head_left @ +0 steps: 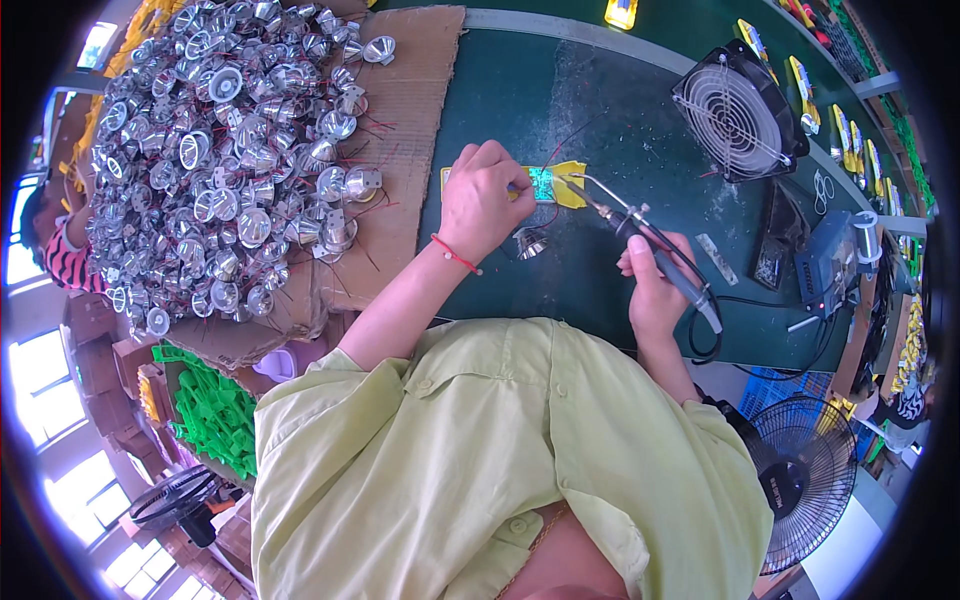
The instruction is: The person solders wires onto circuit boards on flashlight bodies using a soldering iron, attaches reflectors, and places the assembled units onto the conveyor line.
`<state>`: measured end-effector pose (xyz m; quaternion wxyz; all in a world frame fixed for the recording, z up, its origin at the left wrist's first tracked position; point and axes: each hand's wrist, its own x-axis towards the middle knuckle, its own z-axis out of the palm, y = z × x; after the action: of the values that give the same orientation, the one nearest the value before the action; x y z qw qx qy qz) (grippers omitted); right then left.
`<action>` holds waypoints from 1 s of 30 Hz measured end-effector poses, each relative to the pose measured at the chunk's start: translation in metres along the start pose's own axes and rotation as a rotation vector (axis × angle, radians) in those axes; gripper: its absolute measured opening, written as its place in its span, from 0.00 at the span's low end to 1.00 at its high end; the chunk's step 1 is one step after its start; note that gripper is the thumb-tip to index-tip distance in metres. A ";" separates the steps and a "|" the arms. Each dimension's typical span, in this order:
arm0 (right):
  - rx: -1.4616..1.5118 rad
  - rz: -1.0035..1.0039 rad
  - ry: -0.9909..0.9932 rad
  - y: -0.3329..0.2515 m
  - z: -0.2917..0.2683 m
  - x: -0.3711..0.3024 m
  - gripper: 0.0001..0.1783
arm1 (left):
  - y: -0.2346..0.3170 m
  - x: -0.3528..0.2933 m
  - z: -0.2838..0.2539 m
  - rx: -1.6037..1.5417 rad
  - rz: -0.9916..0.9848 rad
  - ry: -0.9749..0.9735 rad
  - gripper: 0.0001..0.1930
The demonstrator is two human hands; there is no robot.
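Observation:
My right hand (655,295) is wrapped round a soldering iron (675,270) with a thin metal feed tube. The iron's tip points left at a small green circuit board (541,185), which sits in a yellow plastic housing (571,186) lying on the bench. Over the housing's left part, my left hand (484,200) is closed with fingertips pinched beside the board. What they pinch is too small to make out. Just below the board, a silver lamp reflector (530,243) rests on the bench, close to my left hand.
A big heap of silver reflectors with wires (230,160) covers the cardboard (405,150) at left. Far right stand a square fan (735,115) and a blue soldering station (828,262) with its cable. Yellow housings (803,95) line the far rail. A floor fan (800,480) stands at lower right.

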<state>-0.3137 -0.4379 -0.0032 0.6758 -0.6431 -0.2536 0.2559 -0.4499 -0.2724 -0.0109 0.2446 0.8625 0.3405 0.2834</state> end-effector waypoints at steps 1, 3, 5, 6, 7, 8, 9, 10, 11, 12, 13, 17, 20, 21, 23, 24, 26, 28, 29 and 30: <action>0.014 -0.013 0.012 -0.001 -0.003 0.000 0.12 | 0.000 0.000 0.000 0.012 0.008 -0.008 0.03; 0.037 -0.027 0.026 -0.003 -0.006 0.002 0.12 | 0.000 0.001 -0.001 0.024 0.017 -0.016 0.03; 0.041 -0.019 0.026 -0.002 -0.007 0.000 0.11 | 0.000 0.001 -0.001 0.012 -0.004 -0.029 0.03; 0.044 -0.011 0.025 -0.002 -0.007 -0.001 0.11 | 0.001 0.001 -0.001 0.012 -0.002 -0.028 0.03; 0.045 -0.013 0.025 -0.001 -0.008 -0.002 0.11 | 0.001 0.001 -0.002 0.012 0.007 -0.022 0.03; 0.045 -0.008 0.013 -0.001 -0.009 -0.003 0.11 | 0.002 0.002 -0.002 0.013 0.015 -0.016 0.03; 0.044 -0.004 0.000 0.000 -0.009 -0.004 0.11 | 0.002 0.001 -0.004 0.013 0.016 -0.013 0.03; 0.042 -0.009 0.003 -0.001 -0.010 -0.004 0.11 | 0.003 0.001 -0.005 0.015 -0.001 -0.041 0.03; 0.029 0.004 0.004 -0.002 -0.011 -0.004 0.10 | 0.003 0.001 -0.007 0.018 -0.018 -0.069 0.03; 0.016 0.018 0.003 -0.003 -0.011 -0.004 0.09 | 0.003 0.001 -0.013 0.016 -0.016 -0.065 0.03; 0.017 0.014 0.003 -0.003 -0.013 -0.004 0.09 | 0.003 0.003 -0.022 0.033 0.070 0.011 0.04; 0.014 -0.020 0.001 -0.002 -0.023 -0.003 0.12 | -0.017 -0.003 -0.068 0.004 -0.101 0.103 0.05; 0.015 -0.023 -0.011 0.001 -0.025 -0.003 0.12 | -0.014 -0.025 -0.086 -0.390 -0.390 -0.211 0.05; 0.020 -0.020 -0.024 0.002 -0.025 -0.003 0.12 | -0.014 -0.030 -0.086 -0.629 -0.492 -0.412 0.06; 0.021 -0.015 -0.030 0.001 -0.020 -0.003 0.13 | -0.012 -0.031 -0.074 -0.537 -0.330 -0.333 0.06; 0.019 -0.014 -0.027 0.001 -0.018 -0.003 0.13 | -0.009 -0.027 -0.065 -0.446 -0.162 -0.260 0.06; 0.024 -0.011 -0.039 0.000 -0.015 -0.002 0.13 | -0.005 -0.016 -0.051 -0.367 -0.027 -0.173 0.06; 0.027 -0.008 -0.050 0.000 -0.013 -0.001 0.13 | -0.007 -0.012 -0.037 -0.175 0.141 -0.054 0.06; 0.015 -0.016 -0.064 0.000 -0.012 -0.001 0.12 | -0.006 -0.011 -0.031 -0.168 0.177 -0.026 0.05; 0.003 -0.024 -0.080 0.000 -0.011 -0.001 0.12 | -0.005 -0.009 -0.026 -0.170 0.176 -0.025 0.05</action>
<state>-0.3073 -0.4470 -0.0042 0.6691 -0.6283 -0.2877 0.2735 -0.4746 -0.2697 0.0020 0.2952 0.8687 0.2351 0.3210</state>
